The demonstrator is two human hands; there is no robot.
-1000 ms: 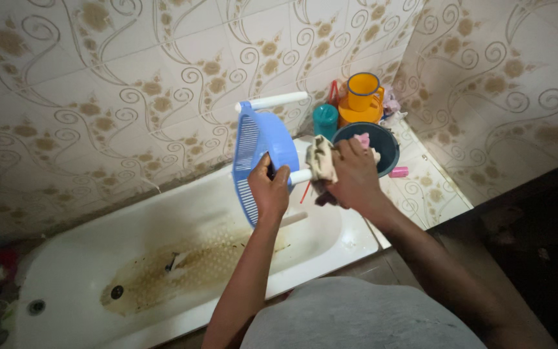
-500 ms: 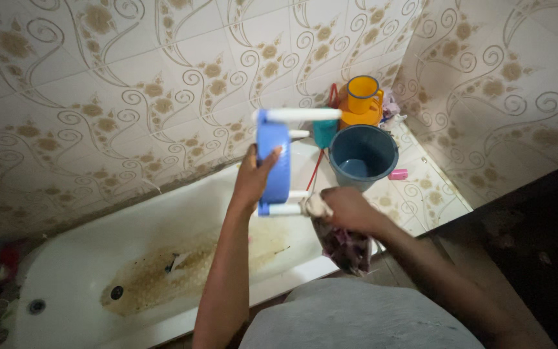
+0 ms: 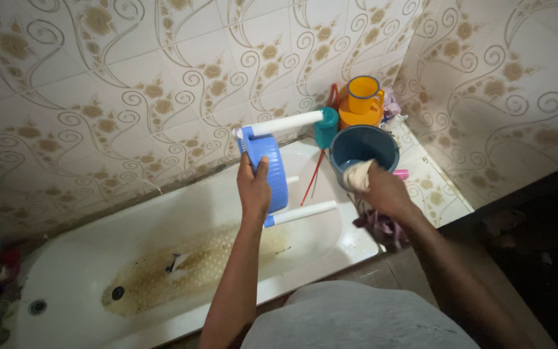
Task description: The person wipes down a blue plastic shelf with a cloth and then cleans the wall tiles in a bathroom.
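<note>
1. One grey garment, on the person's body, at the bottom edge of view.
2. One white bathtub, with a brown stain along its floor and two round fittings near its left end.
3. One left hand, fingers wrapped round the rim of the stool and holding it up over the tub.
4. One blue plastic stool, round perforated seat turned on edge. Three white legs are visible: one long at top, one long below, one short stub between.
5. One right hand, fingers closed on a cloth, just at the near rim of the bucket.
6. One cloth, pale where bunched at the fingers, darker and patterned where it hangs below the wrist.
7. One dark blue bucket, standing on the tiled surface at the tub's end.
8. One small pink item, just beside the bucket.
9. One teal cup, touching the stool's upper leg in view.
10. One orange-yellow mug, farthest, set upon an orange container in the corner.
</note>
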